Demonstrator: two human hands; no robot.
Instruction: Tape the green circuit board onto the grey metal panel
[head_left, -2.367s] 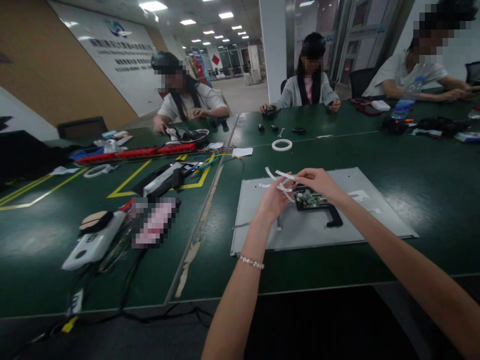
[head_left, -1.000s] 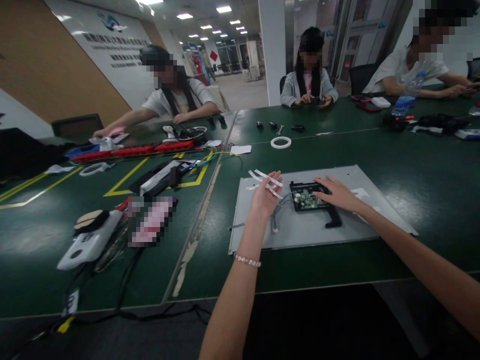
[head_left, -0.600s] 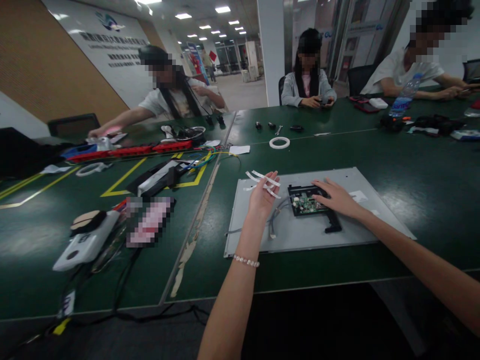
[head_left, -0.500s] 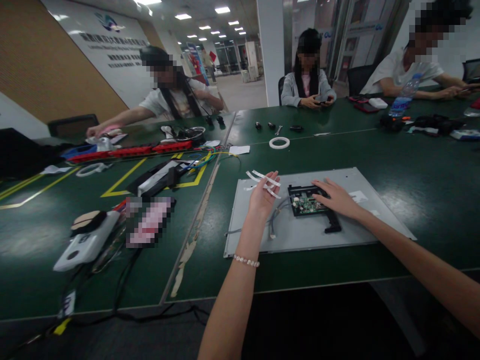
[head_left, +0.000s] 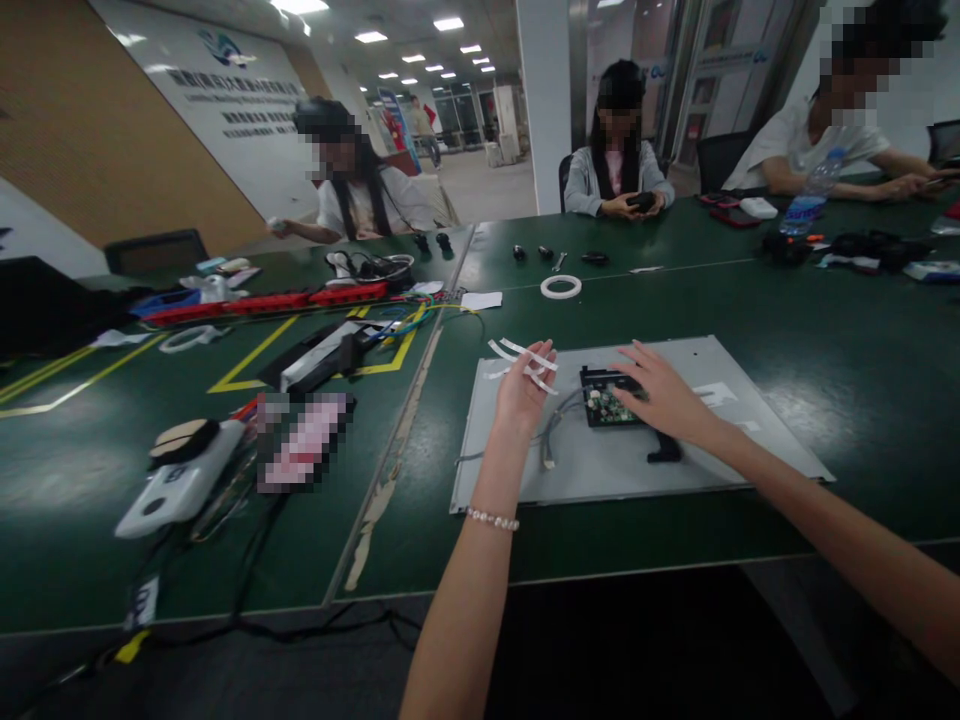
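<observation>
My left hand (head_left: 523, 385) is turned palm up near the left side of a grey flat panel (head_left: 555, 475), with several thin white strips (head_left: 537, 352) lying across and sticking out from its fingers. On the panel sits a black frame (head_left: 664, 447) with a green circuit board (head_left: 609, 405) in it. Grey cables (head_left: 551, 440) run from the board toward the left. My right hand (head_left: 660, 390) is over the right part of the board, fingers spread and covering some of it. Whether its fingertips touch the board is hard to tell.
Beyond the panel lies a white tape roll (head_left: 561, 287). To the left are a black-and-white device (head_left: 319, 355), a white device (head_left: 176, 480) and red power strips (head_left: 270, 302). A bottle (head_left: 814, 190) stands far right. Three people sit across the table.
My right hand has shifted slightly left and up over the board, hiding more of it. My left hand stays nearly still with the strips. The co-worker at left has drawn an arm back.
</observation>
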